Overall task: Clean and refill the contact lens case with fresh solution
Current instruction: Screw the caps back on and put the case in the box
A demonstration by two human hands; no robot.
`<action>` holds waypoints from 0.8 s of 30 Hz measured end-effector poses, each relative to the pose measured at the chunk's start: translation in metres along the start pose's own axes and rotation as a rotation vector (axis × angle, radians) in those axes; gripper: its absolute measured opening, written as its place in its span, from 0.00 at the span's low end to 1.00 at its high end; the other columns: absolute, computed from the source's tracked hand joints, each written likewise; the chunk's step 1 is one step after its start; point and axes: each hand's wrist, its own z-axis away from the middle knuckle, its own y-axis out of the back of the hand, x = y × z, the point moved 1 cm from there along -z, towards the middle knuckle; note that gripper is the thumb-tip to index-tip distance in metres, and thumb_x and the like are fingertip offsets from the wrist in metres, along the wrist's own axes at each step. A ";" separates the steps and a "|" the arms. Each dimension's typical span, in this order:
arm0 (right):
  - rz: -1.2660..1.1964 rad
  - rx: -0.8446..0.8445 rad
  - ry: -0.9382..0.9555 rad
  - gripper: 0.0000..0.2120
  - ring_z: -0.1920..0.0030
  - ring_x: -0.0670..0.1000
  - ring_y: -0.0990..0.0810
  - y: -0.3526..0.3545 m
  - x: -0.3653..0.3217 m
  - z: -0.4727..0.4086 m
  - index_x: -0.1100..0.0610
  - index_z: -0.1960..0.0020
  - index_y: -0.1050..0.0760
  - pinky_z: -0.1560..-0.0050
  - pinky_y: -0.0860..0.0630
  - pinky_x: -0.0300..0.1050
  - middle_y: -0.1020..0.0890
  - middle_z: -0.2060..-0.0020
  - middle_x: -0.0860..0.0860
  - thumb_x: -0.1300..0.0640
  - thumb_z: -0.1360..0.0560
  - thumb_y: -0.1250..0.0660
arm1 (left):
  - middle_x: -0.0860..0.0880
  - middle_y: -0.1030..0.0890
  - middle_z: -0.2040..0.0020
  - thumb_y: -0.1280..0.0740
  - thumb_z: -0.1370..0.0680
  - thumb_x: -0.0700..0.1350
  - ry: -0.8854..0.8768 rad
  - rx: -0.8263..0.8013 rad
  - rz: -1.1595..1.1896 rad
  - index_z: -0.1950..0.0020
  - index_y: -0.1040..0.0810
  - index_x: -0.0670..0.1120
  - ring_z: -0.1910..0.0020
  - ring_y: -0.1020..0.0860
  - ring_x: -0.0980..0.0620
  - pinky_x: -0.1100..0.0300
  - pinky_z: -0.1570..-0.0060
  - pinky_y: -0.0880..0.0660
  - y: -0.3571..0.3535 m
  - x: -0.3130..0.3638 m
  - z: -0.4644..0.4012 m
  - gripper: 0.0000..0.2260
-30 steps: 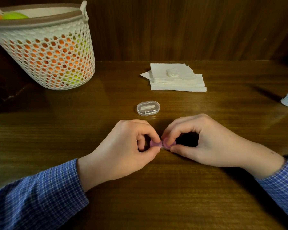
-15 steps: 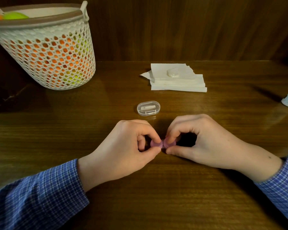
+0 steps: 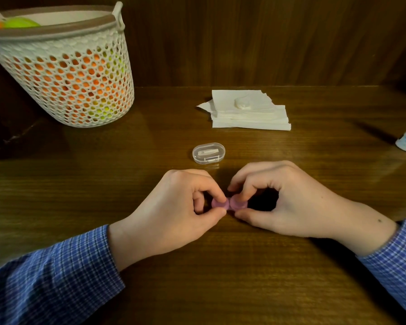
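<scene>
Pink twin-capped lens case (image 3: 229,204), pinched between left hand (image 3: 174,212), right hand (image 3: 288,205)

Both forearms wear long sleeves of a blue shirt with a fine check of white and darker blue lines. The left sleeve (image 3: 49,275) ends in a cuff at the wrist, leaving the left hand (image 3: 171,212) bare. The right sleeve (image 3: 396,256) ends the same way short of the bare right hand (image 3: 288,205), which has a small dark spot near the wrist.
</scene>
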 end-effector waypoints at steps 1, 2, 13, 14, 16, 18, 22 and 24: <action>-0.013 -0.023 0.001 0.03 0.47 0.41 0.16 0.002 0.001 0.000 0.50 0.58 0.15 0.47 0.20 0.37 0.15 0.50 0.40 0.53 0.27 0.22 | 0.56 0.16 0.54 0.23 0.24 0.45 0.002 -0.001 -0.001 0.50 0.13 0.51 0.69 0.20 0.50 0.72 0.67 0.26 0.000 0.000 0.000 0.05; -0.027 -0.039 0.000 0.02 0.47 0.41 0.16 0.004 0.001 0.000 0.50 0.58 0.14 0.46 0.19 0.37 0.14 0.50 0.40 0.54 0.26 0.22 | 0.56 0.16 0.54 0.23 0.24 0.45 0.002 -0.002 -0.001 0.50 0.12 0.52 0.69 0.20 0.50 0.71 0.67 0.26 0.000 0.000 0.000 0.04; -0.024 -0.017 0.008 0.07 0.48 0.42 0.15 0.002 0.000 0.001 0.51 0.62 0.18 0.49 0.18 0.39 0.14 0.50 0.41 0.54 0.27 0.22 | 0.57 0.16 0.53 0.22 0.25 0.44 0.003 -0.001 0.020 0.50 0.12 0.52 0.68 0.20 0.49 0.69 0.69 0.25 -0.001 -0.001 0.000 0.05; -0.044 -0.031 0.013 0.06 0.48 0.42 0.15 0.002 0.001 0.001 0.52 0.62 0.17 0.49 0.18 0.39 0.14 0.51 0.41 0.55 0.27 0.22 | 0.57 0.16 0.53 0.22 0.25 0.44 0.001 0.000 0.021 0.51 0.12 0.52 0.68 0.20 0.49 0.69 0.69 0.25 -0.001 -0.001 0.000 0.05; -0.046 -0.027 -0.001 0.06 0.52 0.43 0.15 0.001 0.001 0.000 0.52 0.61 0.16 0.51 0.17 0.41 0.15 0.55 0.42 0.54 0.27 0.21 | 0.57 0.15 0.53 0.22 0.25 0.44 -0.008 -0.003 0.016 0.51 0.12 0.52 0.67 0.20 0.49 0.69 0.68 0.25 -0.001 0.000 0.000 0.05; -0.012 0.018 -0.025 0.09 0.56 0.46 0.16 -0.003 0.000 -0.002 0.51 0.62 0.17 0.55 0.18 0.46 0.17 0.59 0.43 0.48 0.29 0.22 | 0.57 0.15 0.53 0.22 0.25 0.44 -0.012 -0.005 0.023 0.51 0.12 0.52 0.68 0.20 0.49 0.69 0.69 0.25 -0.001 -0.001 0.000 0.05; -0.024 0.040 -0.013 0.11 0.54 0.47 0.17 -0.004 0.001 -0.001 0.51 0.64 0.20 0.56 0.19 0.45 0.18 0.56 0.43 0.47 0.30 0.22 | 0.56 0.15 0.54 0.22 0.25 0.43 -0.015 -0.003 0.028 0.51 0.11 0.52 0.68 0.20 0.48 0.70 0.69 0.26 -0.001 -0.001 0.000 0.05; -0.039 -0.016 -0.002 0.09 0.47 0.45 0.16 0.000 0.003 -0.001 0.50 0.63 0.20 0.52 0.19 0.43 0.17 0.50 0.41 0.51 0.28 0.22 | 0.57 0.15 0.54 0.22 0.25 0.44 -0.011 -0.002 0.039 0.51 0.11 0.52 0.68 0.21 0.49 0.70 0.69 0.26 -0.001 -0.001 0.000 0.05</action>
